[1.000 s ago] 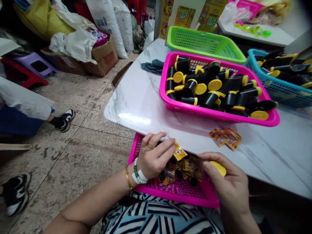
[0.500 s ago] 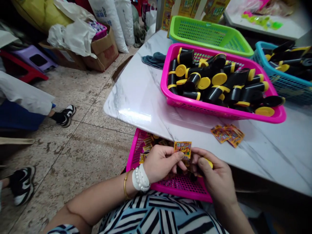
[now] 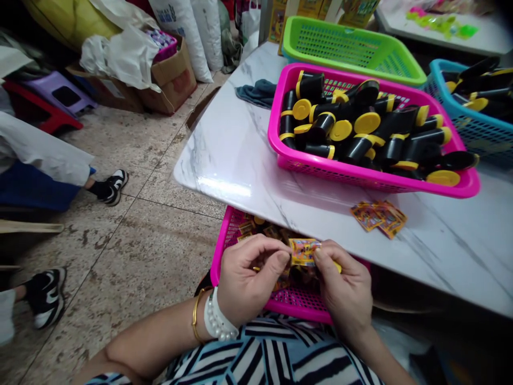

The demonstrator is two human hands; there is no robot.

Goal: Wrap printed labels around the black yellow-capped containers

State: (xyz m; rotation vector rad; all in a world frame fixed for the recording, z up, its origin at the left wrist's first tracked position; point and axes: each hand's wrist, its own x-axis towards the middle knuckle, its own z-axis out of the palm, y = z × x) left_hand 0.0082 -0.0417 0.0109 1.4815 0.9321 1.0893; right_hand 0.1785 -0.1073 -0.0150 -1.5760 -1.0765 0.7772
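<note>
My left hand and my right hand meet over a pink basket on my lap. Both pinch a small orange printed packet between thumbs and fingertips. My right hand also keeps a black tube with a yellow cap, mostly hidden in the palm. More orange packets and small black pieces lie in the lap basket under my hands.
On the white marble table stand a pink basket of black tubes with yellow caps, a green basket and a blue basket. Loose packets lie on the table. Another person's shoes rest on the floor at left.
My left hand lifted a packet out of the lap basket and brought it to my right hand; both hands now pinch it. The camera tilted slightly down.
</note>
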